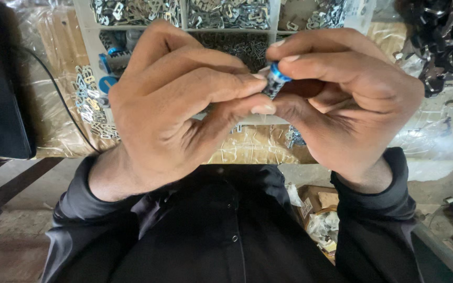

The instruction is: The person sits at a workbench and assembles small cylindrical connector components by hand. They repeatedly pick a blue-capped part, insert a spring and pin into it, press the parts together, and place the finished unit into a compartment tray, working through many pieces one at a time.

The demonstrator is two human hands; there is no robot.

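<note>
Hands pinching small dark cylindrical part with blue ring (276, 79): left hand (179, 99) from 9 o'clock, right hand (344, 89) from 3 o'clock; white compartment tray of metal clips (184, 13) at 12.

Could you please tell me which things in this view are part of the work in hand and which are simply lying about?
In hand: small blue-capped part, pinched between left hand and right hand; compartment tray of metal pieces.

Lying about: black cable, loose metal pieces, dark scrap pile, cardboard box.
</note>
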